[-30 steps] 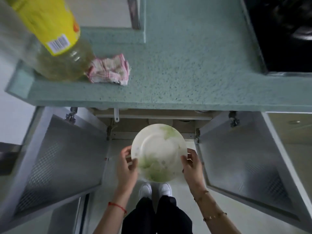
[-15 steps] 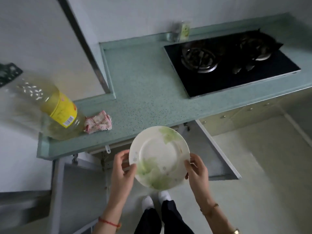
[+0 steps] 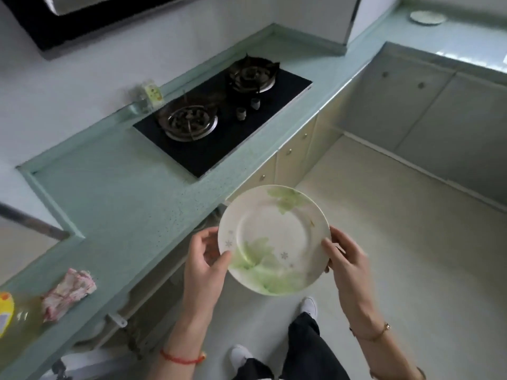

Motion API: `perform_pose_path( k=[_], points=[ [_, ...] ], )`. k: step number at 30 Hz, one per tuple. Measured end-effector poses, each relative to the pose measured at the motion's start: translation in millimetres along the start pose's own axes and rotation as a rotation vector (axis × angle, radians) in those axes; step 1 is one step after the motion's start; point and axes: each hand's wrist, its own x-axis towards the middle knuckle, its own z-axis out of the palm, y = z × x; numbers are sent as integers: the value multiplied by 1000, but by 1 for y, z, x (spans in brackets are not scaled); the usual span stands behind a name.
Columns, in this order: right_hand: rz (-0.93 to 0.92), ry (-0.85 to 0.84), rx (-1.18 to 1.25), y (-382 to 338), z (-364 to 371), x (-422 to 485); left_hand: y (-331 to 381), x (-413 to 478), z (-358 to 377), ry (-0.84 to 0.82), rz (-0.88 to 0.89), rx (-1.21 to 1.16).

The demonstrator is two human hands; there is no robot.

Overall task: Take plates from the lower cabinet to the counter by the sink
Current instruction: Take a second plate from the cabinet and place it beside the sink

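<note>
A white plate with a green leaf pattern [image 3: 274,237] is held level over the floor, just off the front edge of the green counter [image 3: 118,204]. My left hand [image 3: 205,259] grips its left rim, thumb on top. My right hand [image 3: 345,259] grips its right rim. Another plate [image 3: 426,17] lies far off on the counter at the top right. The lower cabinet [image 3: 153,305] shows only as a dark opening under the counter edge.
A black two-burner gas hob [image 3: 222,116] is set into the counter. A crumpled pink cloth [image 3: 68,292] and a yellow-labelled oil bottle [image 3: 8,311] sit at the left. Closed cabinet doors [image 3: 428,116] line the far right, past the pale floor [image 3: 397,256].
The view has swung right, away from the open cabinet toward the hob and the far counter. The plate has risen from the cabinet front and moved right, still held by both hands.
</note>
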Motion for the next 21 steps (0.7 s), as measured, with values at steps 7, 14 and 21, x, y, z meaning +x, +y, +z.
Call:
perform_pose_path(
  k=[7,14,21],
  points=[
    [-46,229,30,-37,-114,52,28,30,142,-207,-16,10],
    [-105,335,13,-68,-216,134,55,59,285,-296,2,-52],
    [-88,401,15,-86,-278,203,81,95,383,-375,2,-64]
  ],
)
